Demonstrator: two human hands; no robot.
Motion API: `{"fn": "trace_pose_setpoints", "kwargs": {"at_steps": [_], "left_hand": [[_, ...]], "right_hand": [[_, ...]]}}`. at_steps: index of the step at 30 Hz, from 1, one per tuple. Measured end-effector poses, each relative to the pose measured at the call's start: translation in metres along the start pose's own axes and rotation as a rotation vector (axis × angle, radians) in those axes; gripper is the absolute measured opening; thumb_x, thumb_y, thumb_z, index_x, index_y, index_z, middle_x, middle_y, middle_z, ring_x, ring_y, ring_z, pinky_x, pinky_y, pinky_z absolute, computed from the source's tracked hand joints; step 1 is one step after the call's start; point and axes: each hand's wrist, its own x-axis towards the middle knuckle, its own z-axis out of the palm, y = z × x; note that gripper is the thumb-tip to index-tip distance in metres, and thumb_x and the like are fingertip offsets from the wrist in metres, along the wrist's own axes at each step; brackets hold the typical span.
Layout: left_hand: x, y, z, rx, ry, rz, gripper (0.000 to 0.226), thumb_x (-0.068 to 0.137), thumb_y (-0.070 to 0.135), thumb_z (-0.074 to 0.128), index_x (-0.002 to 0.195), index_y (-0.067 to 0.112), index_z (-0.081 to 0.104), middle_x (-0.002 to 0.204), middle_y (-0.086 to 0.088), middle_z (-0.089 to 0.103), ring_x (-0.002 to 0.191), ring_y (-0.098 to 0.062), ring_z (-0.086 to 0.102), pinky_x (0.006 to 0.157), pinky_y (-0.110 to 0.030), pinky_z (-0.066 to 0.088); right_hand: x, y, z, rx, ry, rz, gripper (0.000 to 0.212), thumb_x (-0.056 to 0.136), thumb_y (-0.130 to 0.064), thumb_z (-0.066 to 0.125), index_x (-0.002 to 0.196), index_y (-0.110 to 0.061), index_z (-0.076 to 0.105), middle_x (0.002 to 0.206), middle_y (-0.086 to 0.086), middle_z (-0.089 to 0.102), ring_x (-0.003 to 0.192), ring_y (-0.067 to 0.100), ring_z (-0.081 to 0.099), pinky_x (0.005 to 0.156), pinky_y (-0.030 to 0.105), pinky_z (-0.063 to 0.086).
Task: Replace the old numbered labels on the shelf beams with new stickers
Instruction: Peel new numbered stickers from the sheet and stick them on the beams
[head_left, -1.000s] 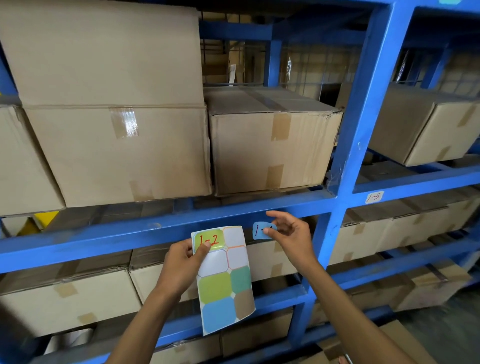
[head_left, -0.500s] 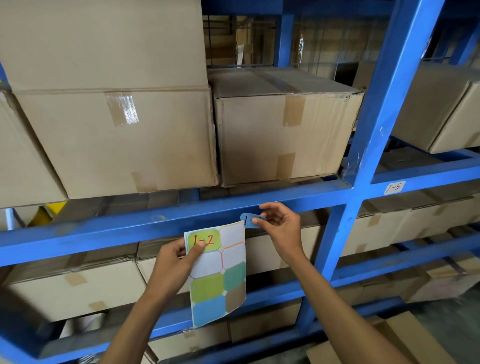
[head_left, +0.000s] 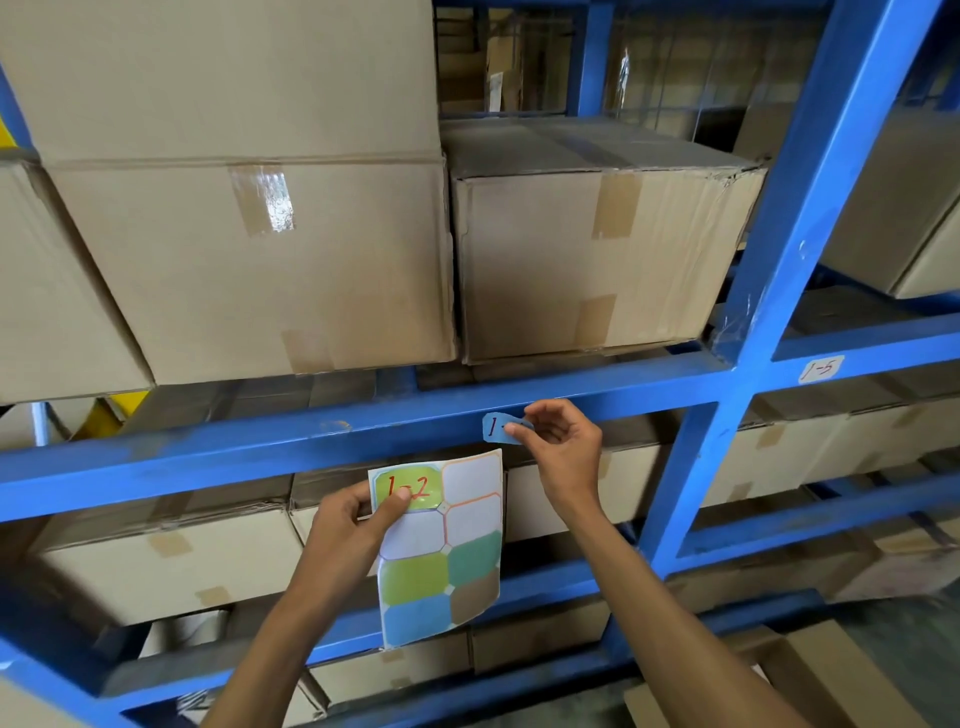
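Blue beam (head_left: 363, 436) front edge: right hand (head_left: 563, 447) pinches blue sticker (head_left: 496, 428).

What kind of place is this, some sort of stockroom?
Most likely a warehouse or stockroom: blue steel racking runs across several levels, taped cardboard boxes fill the shelves, and a handwritten location label reading 1-5 is stuck on a beam.

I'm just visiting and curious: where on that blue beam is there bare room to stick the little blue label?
The beam face is bare from the scuffed spot across to the blue sticker in the right hand, and on to the upright post. Right of the post, an old 1-5 label takes the spot. The left hand holds the sticker sheet below.
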Motion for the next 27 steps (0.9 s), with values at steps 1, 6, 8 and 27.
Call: {"fn": "trace_pose_setpoints", "kwargs": {"at_steps": [1, 6, 8, 27], "left_hand": [[0.0, 0.0, 0.0, 0.001, 0.003, 0.001, 0.016, 0.095, 0.023, 0.064, 0.092, 0.021, 0.08, 0.089, 0.007, 0.081, 0.08, -0.006, 0.075, 0.065, -0.016, 0.057], [0.002, 0.0, 0.001, -0.009, -0.003, 0.002, 0.016, 0.095, 0.022, 0.064, 0.09, 0.02, 0.08, 0.086, 0.008, 0.081, 0.074, -0.003, 0.074, 0.06, -0.011, 0.054], [0.004, 0.0, 0.001, -0.016, -0.005, 0.005, 0.016, 0.095, 0.022, 0.064, 0.09, 0.021, 0.079, 0.086, 0.009, 0.081, 0.074, -0.002, 0.074, 0.06, -0.01, 0.054], [0.01, 0.009, 0.003, -0.019, -0.023, 0.022, 0.015, 0.094, 0.022, 0.064, 0.088, 0.024, 0.078, 0.085, 0.014, 0.081, 0.077, -0.004, 0.075, 0.059, -0.012, 0.055]], "right_hand": [[0.0, 0.001, 0.001, -0.002, 0.005, -0.006, 0.035, 0.071, -0.005, 0.085, 0.083, -0.033, 0.069, 0.086, -0.011, 0.073, 0.085, 0.008, 0.071, 0.074, 0.018, 0.056], [-0.001, 0.003, 0.004, -0.003, 0.032, -0.027, 0.038, 0.07, -0.004, 0.086, 0.08, -0.037, 0.07, 0.083, -0.01, 0.072, 0.08, 0.008, 0.07, 0.074, 0.018, 0.056], [0.0, 0.004, 0.005, -0.012, 0.039, -0.034, 0.037, 0.071, -0.005, 0.086, 0.08, -0.037, 0.07, 0.083, -0.009, 0.072, 0.08, 0.009, 0.07, 0.074, 0.018, 0.056], [-0.001, 0.002, 0.012, -0.121, 0.111, -0.025, 0.032, 0.072, -0.01, 0.086, 0.08, -0.033, 0.066, 0.077, -0.015, 0.07, 0.073, 0.002, 0.066, 0.068, 0.014, 0.054]]}}
